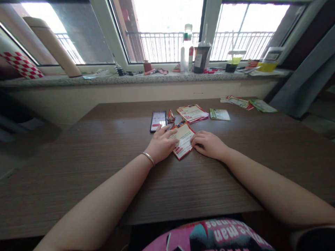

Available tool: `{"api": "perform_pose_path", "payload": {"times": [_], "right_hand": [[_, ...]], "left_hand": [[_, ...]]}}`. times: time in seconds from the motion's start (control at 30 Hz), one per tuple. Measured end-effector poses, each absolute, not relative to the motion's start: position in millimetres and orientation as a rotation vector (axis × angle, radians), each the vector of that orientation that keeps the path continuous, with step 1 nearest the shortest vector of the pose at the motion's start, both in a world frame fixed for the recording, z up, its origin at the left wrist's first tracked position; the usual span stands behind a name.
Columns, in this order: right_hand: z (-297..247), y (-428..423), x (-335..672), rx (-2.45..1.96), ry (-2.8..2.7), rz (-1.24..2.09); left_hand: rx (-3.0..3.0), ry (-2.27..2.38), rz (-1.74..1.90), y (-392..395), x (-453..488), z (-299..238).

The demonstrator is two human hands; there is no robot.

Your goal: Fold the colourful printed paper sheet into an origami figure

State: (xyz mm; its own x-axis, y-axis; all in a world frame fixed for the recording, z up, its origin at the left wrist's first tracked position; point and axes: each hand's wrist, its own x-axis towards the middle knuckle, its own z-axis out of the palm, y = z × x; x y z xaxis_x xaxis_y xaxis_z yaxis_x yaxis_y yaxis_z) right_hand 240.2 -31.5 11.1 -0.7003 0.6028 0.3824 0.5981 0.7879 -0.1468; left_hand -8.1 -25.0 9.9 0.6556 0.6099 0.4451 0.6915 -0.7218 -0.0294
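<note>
A folded paper leaflet [184, 139] with red edges and printed text lies on the brown wooden table [104, 157]. My left hand [162, 144] rests flat on its left part, fingers stretched over the paper, a silver bracelet on the wrist. My right hand [208, 144] presses the leaflet's right edge with curled fingers. A small folded paper piece [171, 118] lies just beyond the leaflet.
A phone [158, 121] with a lit screen lies behind my left hand. A stack of leaflets [193, 113], a green-white card [220, 114] and more leaflets [239, 102] lie farther back. The windowsill [78, 80] holds bottles, cups and pens.
</note>
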Motion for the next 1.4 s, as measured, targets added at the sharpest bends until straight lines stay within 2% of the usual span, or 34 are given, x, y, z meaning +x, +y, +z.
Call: {"api": "perform_pose_path", "payload": {"times": [0.13, 0.3, 0.97, 1.4], "right_hand": [[12, -31, 240, -0.934, -2.572, 0.035], [11, -30, 241, -0.969, -2.540, 0.052], [0, -21, 243, -1.184, -2.245, 0.259], [-8, -13, 248, -1.248, -2.166, 0.278]], "left_hand": [[-2.884, -0.810, -0.553, -27, -5, 13], [-3.053, -0.713, -0.602, -27, -3, 14], [-3.197, -0.630, -0.570, -34, 2, 17], [-3.333, -0.661, -0.465, -38, 4, 19]]}}
